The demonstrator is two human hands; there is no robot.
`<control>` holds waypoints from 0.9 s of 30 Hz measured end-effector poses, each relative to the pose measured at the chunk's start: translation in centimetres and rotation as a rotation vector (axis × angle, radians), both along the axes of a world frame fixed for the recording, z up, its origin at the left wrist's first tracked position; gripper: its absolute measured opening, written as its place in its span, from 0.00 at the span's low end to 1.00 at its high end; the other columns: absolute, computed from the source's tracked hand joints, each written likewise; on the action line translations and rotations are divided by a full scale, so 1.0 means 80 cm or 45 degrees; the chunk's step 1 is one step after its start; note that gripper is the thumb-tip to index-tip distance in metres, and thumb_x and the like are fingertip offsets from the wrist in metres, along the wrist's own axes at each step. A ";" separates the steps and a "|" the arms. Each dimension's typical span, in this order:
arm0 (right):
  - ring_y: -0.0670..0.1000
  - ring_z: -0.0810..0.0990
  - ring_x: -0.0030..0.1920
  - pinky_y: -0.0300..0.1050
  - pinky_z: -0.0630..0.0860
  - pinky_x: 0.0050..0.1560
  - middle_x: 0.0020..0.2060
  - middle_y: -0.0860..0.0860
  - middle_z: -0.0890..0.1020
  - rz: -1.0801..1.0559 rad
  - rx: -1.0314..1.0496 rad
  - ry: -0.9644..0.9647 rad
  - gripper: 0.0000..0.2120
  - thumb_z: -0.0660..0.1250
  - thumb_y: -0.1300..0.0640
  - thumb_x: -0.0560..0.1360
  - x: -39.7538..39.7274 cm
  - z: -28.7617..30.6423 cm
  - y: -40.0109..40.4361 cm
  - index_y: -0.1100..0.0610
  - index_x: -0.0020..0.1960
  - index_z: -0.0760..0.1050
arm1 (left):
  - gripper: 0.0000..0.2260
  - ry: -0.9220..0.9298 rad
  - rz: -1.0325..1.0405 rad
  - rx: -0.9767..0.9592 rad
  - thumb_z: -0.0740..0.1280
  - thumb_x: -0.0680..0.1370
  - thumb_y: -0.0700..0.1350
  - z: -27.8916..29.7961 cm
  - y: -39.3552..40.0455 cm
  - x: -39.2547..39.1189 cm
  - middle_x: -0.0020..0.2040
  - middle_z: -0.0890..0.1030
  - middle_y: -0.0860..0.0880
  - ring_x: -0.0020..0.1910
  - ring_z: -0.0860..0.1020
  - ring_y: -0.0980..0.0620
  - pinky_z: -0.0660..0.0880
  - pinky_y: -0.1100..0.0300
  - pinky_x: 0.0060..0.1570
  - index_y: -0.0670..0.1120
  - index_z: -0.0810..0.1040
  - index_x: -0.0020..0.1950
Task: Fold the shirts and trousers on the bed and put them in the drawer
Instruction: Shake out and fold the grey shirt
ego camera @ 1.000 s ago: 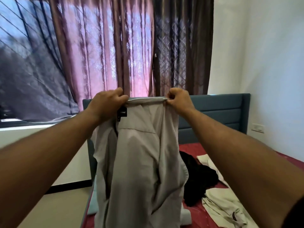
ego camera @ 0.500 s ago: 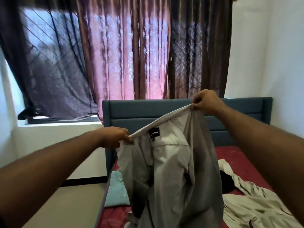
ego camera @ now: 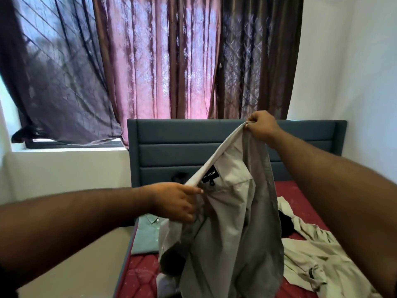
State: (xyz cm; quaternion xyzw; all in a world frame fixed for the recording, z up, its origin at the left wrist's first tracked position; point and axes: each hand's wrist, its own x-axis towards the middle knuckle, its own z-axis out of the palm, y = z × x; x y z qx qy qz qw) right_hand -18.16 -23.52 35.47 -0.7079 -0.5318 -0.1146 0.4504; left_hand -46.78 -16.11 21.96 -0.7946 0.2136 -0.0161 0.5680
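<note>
Left hand [ego camera: 177,202] and right hand [ego camera: 261,125] pinch the grey shirt's [ego camera: 234,229] collar above the bed [ego camera: 137,274]; its hem seems to brush it.

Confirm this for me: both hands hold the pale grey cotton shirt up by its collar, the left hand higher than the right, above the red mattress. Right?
Not quite. In the head view the right hand is the higher one, up at the headboard's top edge; the left hand pinches the collar lower down. The rest stands: both hold the pale grey cotton shirt by its collar above the red mattress.
</note>
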 end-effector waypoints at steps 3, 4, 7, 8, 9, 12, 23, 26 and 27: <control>0.51 0.76 0.47 0.41 0.70 0.47 0.43 0.54 0.79 -0.014 0.063 0.027 0.05 0.67 0.62 0.75 0.006 0.004 -0.001 0.60 0.49 0.81 | 0.11 -0.001 0.125 -0.051 0.62 0.72 0.40 0.017 -0.011 0.003 0.41 0.79 0.52 0.42 0.79 0.47 0.66 0.49 0.63 0.52 0.74 0.52; 0.50 0.76 0.47 0.41 0.69 0.47 0.43 0.53 0.79 -0.013 0.088 0.040 0.05 0.67 0.61 0.75 0.013 0.006 -0.004 0.59 0.49 0.81 | 0.12 -0.033 0.152 -0.117 0.60 0.72 0.42 0.034 -0.015 -0.003 0.44 0.78 0.50 0.45 0.78 0.46 0.65 0.47 0.63 0.52 0.73 0.54; 0.49 0.76 0.46 0.42 0.70 0.47 0.42 0.53 0.80 0.036 0.117 0.096 0.05 0.69 0.60 0.74 0.038 0.018 -0.018 0.58 0.48 0.81 | 0.20 -0.016 0.189 -0.326 0.67 0.67 0.56 0.082 -0.035 -0.018 0.47 0.74 0.46 0.50 0.73 0.44 0.63 0.41 0.69 0.49 0.71 0.54; 0.49 0.76 0.45 0.43 0.71 0.47 0.41 0.53 0.80 0.065 0.124 0.115 0.04 0.70 0.60 0.74 0.044 0.021 -0.022 0.58 0.48 0.82 | 0.23 0.011 0.197 -0.393 0.68 0.65 0.59 0.094 -0.047 -0.023 0.47 0.73 0.46 0.50 0.72 0.44 0.62 0.40 0.70 0.48 0.71 0.53; 0.49 0.76 0.44 0.43 0.72 0.46 0.39 0.52 0.80 0.101 0.130 0.139 0.04 0.70 0.60 0.74 0.046 0.023 -0.027 0.58 0.48 0.81 | 0.24 0.039 0.195 -0.455 0.69 0.64 0.60 0.103 -0.060 -0.026 0.47 0.73 0.46 0.50 0.71 0.44 0.61 0.41 0.70 0.47 0.72 0.53; 0.47 0.74 0.36 0.33 0.73 0.31 0.35 0.51 0.78 0.292 0.085 0.269 0.01 0.69 0.63 0.75 0.042 0.026 -0.041 0.59 0.46 0.79 | 0.26 0.134 0.170 -0.515 0.70 0.65 0.63 0.120 -0.101 -0.028 0.49 0.73 0.47 0.50 0.70 0.45 0.60 0.43 0.70 0.47 0.74 0.55; 0.45 0.70 0.33 0.27 0.68 0.27 0.33 0.51 0.76 0.268 0.114 0.325 0.01 0.69 0.66 0.75 0.047 0.012 -0.033 0.62 0.44 0.78 | 0.03 -0.293 0.298 -1.673 0.61 0.79 0.47 0.136 -0.121 -0.004 0.39 0.75 0.50 0.35 0.72 0.54 0.67 0.61 0.37 0.55 0.68 0.49; 0.46 0.71 0.34 0.34 0.71 0.32 0.34 0.52 0.77 0.219 0.152 0.300 0.01 0.69 0.64 0.75 0.049 0.008 -0.024 0.63 0.46 0.79 | 0.09 -0.399 0.234 -1.955 0.62 0.74 0.41 0.127 -0.122 -0.004 0.37 0.73 0.53 0.34 0.70 0.56 0.68 0.62 0.36 0.57 0.69 0.45; 0.47 0.72 0.35 0.38 0.71 0.35 0.35 0.53 0.78 0.214 0.158 0.284 0.02 0.69 0.64 0.75 0.050 0.004 -0.023 0.63 0.45 0.79 | 0.06 -0.343 0.345 -1.899 0.61 0.72 0.46 0.126 -0.124 -0.003 0.39 0.75 0.51 0.37 0.73 0.55 0.71 0.60 0.39 0.57 0.71 0.46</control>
